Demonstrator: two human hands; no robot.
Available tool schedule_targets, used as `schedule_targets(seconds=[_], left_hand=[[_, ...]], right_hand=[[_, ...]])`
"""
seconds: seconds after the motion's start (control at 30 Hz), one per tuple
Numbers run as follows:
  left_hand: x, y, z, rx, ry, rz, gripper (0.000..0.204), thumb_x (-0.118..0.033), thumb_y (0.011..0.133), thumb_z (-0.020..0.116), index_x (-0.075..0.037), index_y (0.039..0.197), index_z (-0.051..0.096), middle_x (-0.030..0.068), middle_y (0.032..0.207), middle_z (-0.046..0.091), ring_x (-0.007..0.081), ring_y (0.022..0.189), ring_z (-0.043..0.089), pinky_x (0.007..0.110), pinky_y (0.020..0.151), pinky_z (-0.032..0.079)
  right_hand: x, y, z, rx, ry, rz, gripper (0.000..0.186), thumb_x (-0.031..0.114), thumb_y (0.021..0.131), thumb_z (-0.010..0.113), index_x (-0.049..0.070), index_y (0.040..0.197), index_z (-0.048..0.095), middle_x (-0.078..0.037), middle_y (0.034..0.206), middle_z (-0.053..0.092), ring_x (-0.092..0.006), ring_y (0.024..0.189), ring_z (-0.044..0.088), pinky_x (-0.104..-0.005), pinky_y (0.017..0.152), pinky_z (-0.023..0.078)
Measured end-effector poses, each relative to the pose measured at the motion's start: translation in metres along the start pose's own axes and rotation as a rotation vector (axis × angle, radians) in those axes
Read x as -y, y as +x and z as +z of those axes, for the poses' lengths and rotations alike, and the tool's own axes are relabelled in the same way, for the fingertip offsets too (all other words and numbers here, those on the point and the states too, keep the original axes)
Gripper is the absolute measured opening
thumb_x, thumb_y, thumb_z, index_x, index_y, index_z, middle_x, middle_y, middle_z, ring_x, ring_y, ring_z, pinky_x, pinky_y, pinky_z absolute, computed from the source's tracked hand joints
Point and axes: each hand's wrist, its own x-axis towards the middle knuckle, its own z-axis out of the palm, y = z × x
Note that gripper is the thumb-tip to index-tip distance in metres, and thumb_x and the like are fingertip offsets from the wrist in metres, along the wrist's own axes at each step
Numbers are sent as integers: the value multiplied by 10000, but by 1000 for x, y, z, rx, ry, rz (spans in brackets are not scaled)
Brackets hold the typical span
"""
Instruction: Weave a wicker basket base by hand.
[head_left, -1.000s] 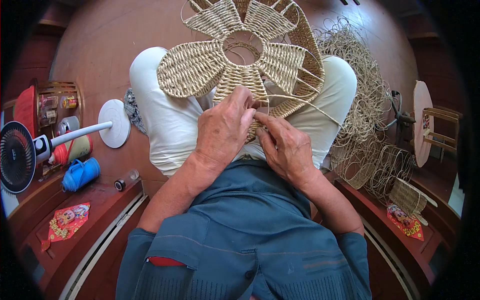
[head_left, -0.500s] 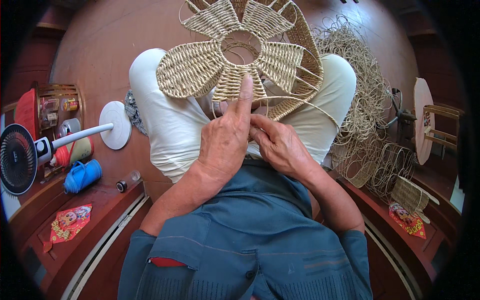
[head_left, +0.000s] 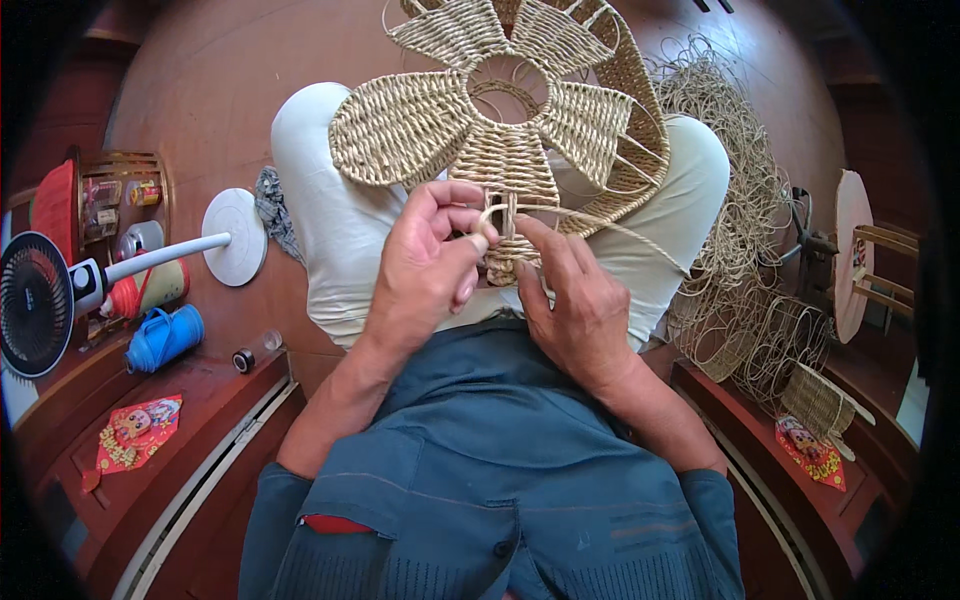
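Observation:
A woven straw-cord flower [head_left: 400, 128] with broad petals around a central ring lies across my lap. Its nearest petal [head_left: 503, 165] points at me, with bare upright strands [head_left: 508, 215] below the weave and a small woven tip [head_left: 500, 266] at the end. My left hand [head_left: 425, 255] is closed, pinching a loop of straw cord [head_left: 625, 228] just left of those strands. From there the cord trails off to the right over my knee. My right hand [head_left: 578, 300] has thumb and index finger apart, their tips at the right side of the strands and tip.
A tangled heap of straw cord [head_left: 725, 150] lies on the floor at the right, beside a round wooden disc [head_left: 852, 258]. At the left are a fan [head_left: 38, 305], a white round base [head_left: 235, 238] and a blue thermos jug [head_left: 166, 338].
The flower has shifted slightly right. My left hand has dropped from its pointing pose on the petal to pinch the cord, while my right hand has moved right, thumb and index parting.

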Motion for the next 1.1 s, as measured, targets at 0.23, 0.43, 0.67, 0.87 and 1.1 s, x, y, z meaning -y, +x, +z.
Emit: schedule_targets(seconds=[0.23, 0.43, 0.67, 0.87, 1.1], left_hand=[[-29, 17, -72, -48, -92, 140, 308, -107, 1098, 620, -28, 1389, 552, 54, 1026, 687, 60, 727, 586, 211, 608, 474], [-54, 39, -53, -61, 180, 198, 308, -120, 1107, 644, 8, 1378, 571, 90, 1076, 738, 92, 859, 695, 271, 793, 599], [-22, 14, -52, -252, 472, 144, 239, -203, 1076, 735, -14, 1101, 591, 57, 953, 661, 95, 695, 673, 222, 511, 542], [10, 11, -37, -156, 180, 56, 245, -151, 1066, 730, -25, 1159, 542, 91, 994, 698, 91, 695, 661, 212, 519, 532], [27, 9, -37, -77, 37, 38, 258, -116, 1076, 700, -32, 1226, 507, 143, 1112, 724, 90, 735, 649, 234, 604, 578]], right_hand=[[1, 18, 12, -17, -207, -394, 489, 95, 882, 764, 80, 1367, 699, -66, 1209, 676, -248, 941, 633, -392, 821, 520], [6, 22, 19, 25, -235, -383, 448, 171, 901, 784, 96, 1335, 704, -62, 1231, 649, -254, 930, 607, -395, 815, 512], [11, 23, 20, 27, -234, -295, 386, 201, 888, 835, 163, 1261, 743, -53, 1111, 614, -260, 933, 616, -411, 809, 510], [5, 20, 25, 22, -227, -294, 385, 232, 894, 813, 196, 1265, 717, -34, 1118, 613, -252, 938, 599, -423, 808, 491], [2, 20, 29, -27, -231, -308, 411, 224, 896, 815, 195, 1301, 746, -37, 1098, 615, -243, 924, 598, -411, 798, 488]])
